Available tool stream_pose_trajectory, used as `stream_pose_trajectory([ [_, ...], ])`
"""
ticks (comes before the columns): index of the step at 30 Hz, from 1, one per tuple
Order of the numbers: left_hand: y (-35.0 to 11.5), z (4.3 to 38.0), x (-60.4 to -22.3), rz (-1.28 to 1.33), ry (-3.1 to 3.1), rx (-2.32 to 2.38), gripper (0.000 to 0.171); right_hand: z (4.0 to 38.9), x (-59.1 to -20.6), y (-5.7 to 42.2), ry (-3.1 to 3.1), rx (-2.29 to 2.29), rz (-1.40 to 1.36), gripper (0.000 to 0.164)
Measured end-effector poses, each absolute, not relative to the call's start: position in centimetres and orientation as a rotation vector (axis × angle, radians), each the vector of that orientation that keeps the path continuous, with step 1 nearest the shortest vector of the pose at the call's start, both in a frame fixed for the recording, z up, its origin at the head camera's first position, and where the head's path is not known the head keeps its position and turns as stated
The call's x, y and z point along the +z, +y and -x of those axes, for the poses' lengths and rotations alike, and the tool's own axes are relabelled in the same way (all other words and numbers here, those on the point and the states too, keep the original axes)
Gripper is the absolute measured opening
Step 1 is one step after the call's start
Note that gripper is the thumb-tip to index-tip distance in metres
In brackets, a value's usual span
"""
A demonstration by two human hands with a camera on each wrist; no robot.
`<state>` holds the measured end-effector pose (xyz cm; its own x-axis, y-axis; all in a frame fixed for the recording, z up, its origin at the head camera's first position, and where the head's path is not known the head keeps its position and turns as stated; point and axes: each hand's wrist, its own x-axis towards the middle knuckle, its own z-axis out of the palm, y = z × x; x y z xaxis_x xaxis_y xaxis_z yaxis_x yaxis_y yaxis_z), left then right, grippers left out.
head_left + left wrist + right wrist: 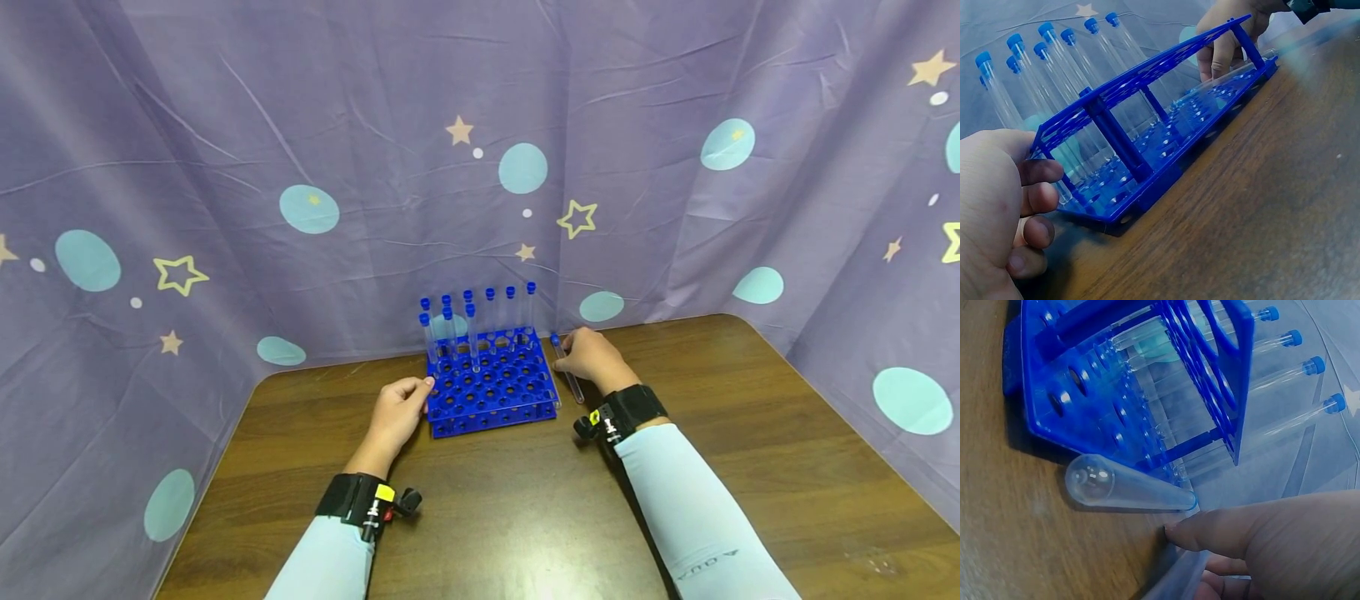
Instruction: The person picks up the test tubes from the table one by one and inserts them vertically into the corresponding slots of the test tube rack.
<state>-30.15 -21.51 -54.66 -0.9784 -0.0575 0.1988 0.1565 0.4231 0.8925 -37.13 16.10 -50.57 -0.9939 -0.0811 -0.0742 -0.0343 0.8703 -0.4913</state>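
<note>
A blue test tube rack [491, 392] stands on the table, with several clear, blue-capped test tubes [472, 342] upright in its back rows. My left hand [397, 410] grips the rack's left end. In the left wrist view, the thumb lies at the top plate's corner and the fingers curl against the side. Just right of the rack, my right hand [594, 360] pinches a capped test tube [576, 388] lying on the table. The right wrist view shows another test tube [1135, 487] lying along the rack's right side, its rounded end toward the camera; the pinched tube is partly hidden.
The brown wooden table [480, 517] carries the rack and loose tubes near its back edge. A purple curtain [375, 125] with stars and dots hangs behind the table and along both sides. Each wrist wears a black strap [636, 406] with a small camera.
</note>
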Motion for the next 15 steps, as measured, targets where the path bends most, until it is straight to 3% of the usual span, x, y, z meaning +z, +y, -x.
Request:
stream_pose_trajectory([
  [15,-21.51,30.17,-54.68,0.102,-2.474,-1.619,0.036,36.96,-50.39,15.96,2.94,-0.801,0.079,0.048],
])
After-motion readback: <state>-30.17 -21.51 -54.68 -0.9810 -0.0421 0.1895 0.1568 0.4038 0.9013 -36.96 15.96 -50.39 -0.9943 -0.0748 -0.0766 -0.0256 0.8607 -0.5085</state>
